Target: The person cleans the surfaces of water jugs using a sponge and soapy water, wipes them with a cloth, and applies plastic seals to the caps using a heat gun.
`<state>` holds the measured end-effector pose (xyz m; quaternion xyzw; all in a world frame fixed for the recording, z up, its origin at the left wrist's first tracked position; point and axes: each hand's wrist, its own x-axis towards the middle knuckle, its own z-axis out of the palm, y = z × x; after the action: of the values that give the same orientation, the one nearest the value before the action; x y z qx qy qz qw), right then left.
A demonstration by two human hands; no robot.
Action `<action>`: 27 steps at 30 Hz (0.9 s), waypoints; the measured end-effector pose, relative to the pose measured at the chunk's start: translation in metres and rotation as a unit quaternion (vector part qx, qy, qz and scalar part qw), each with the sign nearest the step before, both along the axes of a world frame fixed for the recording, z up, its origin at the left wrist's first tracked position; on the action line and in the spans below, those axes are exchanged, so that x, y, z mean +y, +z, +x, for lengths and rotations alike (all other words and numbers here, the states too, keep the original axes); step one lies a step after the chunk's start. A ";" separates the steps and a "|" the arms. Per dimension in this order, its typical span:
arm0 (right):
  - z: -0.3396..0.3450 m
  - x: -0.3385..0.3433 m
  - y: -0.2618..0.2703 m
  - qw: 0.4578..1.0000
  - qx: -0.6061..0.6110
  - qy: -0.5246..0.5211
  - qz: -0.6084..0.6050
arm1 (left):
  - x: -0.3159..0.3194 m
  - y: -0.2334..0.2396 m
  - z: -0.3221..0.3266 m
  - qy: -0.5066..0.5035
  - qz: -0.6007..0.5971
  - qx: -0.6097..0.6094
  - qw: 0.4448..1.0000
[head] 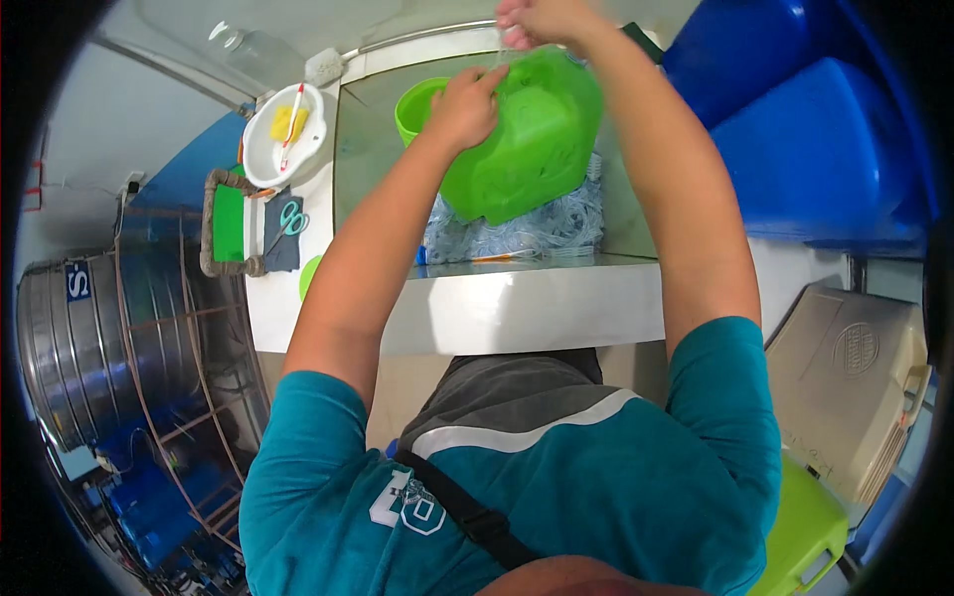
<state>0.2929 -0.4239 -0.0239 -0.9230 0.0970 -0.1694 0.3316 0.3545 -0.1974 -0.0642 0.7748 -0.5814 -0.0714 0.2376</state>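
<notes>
A green plastic jerrycan (522, 149) lies tilted in the sink basin (626, 238), over a heap of clear, stringy plastic material (551, 231). My left hand (469, 108) rests on the jerrycan's upper left part, its fingers spread a little. Just above the container's top edge is my right hand (525, 26), blurred, with what looks like water running below it; its fingers are curled, and whether it holds anything cannot be told. A green round tub (421, 104) stands behind my left hand. An orange-and-white toothbrush-like stick (496, 258) lies at the basin's front.
On the left ledge are a white basin (257, 160) with a yellow sponge (287, 124) and a brush (292, 130), teal-handled scissors (292, 218) on a dark cloth (279, 253), and a clear jug (257, 56). Blue containers (812, 149) stand right; beige jerrycans (842, 372) stand lower right.
</notes>
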 end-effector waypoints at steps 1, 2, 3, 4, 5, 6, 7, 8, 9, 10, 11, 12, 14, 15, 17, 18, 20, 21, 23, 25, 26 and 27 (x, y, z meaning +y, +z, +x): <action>0.007 0.012 0.001 0.984 -0.015 0.063 -0.167 | -0.004 -0.001 0.001 -0.009 0.001 0.006 1.000; 0.007 0.028 -0.003 0.965 0.039 -0.136 -0.221 | -0.009 -0.001 0.003 -0.005 0.027 -0.005 1.000; -0.005 0.052 0.011 0.968 0.087 -0.129 -0.195 | -0.008 -0.002 0.007 0.010 0.053 -0.014 0.998; -0.022 0.069 0.025 0.967 0.139 -0.129 -0.171 | -0.009 -0.001 0.005 0.017 0.078 -0.022 0.997; -0.038 0.080 0.031 0.961 0.191 -0.135 -0.146 | -0.011 0.005 -0.002 0.023 0.080 -0.034 0.996; -0.055 0.083 0.021 0.956 0.201 -0.150 -0.154 | -0.015 0.016 -0.012 0.024 0.081 -0.047 0.995; -0.072 0.087 0.005 0.951 0.209 -0.162 -0.162 | -0.014 0.022 -0.018 0.030 0.082 -0.061 0.994; -0.087 0.095 -0.004 0.948 0.234 -0.116 -0.181 | -0.012 0.022 -0.016 0.033 0.087 -0.050 0.994; -0.100 0.104 -0.014 0.943 0.258 -0.068 -0.199 | -0.009 0.020 -0.012 0.037 0.094 -0.040 0.994; -0.113 0.114 -0.037 0.934 0.203 -0.059 -0.287 | -0.008 0.019 -0.008 0.042 0.098 -0.030 0.994; -0.129 0.126 -0.069 0.916 0.148 -0.052 -0.369 | -0.005 0.020 -0.010 0.053 0.100 -0.040 0.993; -0.137 0.132 -0.087 0.889 0.092 -0.046 -0.446 | -0.003 0.022 -0.018 0.064 0.102 -0.050 0.991; -0.107 0.124 -0.072 0.895 0.211 -0.022 -0.393 | 0.005 0.021 -0.039 0.088 0.109 -0.064 0.988; -0.092 0.119 -0.064 0.890 0.265 -0.007 -0.371 | 0.005 0.023 -0.047 0.105 0.106 -0.069 0.986; -0.099 0.131 -0.071 0.915 0.200 -0.029 -0.350 | 0.008 0.023 -0.043 0.122 0.106 -0.062 0.985; -0.102 0.143 -0.075 0.927 0.165 -0.034 -0.335 | 0.016 0.021 -0.029 0.126 0.114 -0.052 0.984; -0.113 0.151 -0.077 0.925 0.119 0.011 -0.361 | 0.029 0.018 -0.012 0.140 0.116 -0.044 0.982; -0.118 0.152 -0.077 0.921 0.100 0.030 -0.375 | 0.035 0.016 -0.013 0.144 0.110 -0.043 0.982; -0.101 0.140 -0.090 0.917 0.074 -0.026 -0.390 | 0.039 0.015 -0.028 0.152 0.099 -0.037 0.983; -0.085 0.141 -0.083 0.921 0.085 -0.024 -0.380 | 0.037 0.017 -0.033 0.188 0.087 -0.025 0.978; -0.086 0.147 -0.081 0.926 0.115 0.001 -0.359 | 0.042 0.014 -0.028 0.183 0.081 -0.038 0.979; -0.082 0.154 -0.077 0.931 0.142 0.030 -0.334 | 0.056 0.008 -0.017 0.183 0.079 -0.052 0.979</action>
<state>0.2110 -0.2701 -0.1007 -0.9974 0.0527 -0.0488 -0.0086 0.3373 -0.1419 -0.0567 0.8871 -0.4340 -0.0326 0.1539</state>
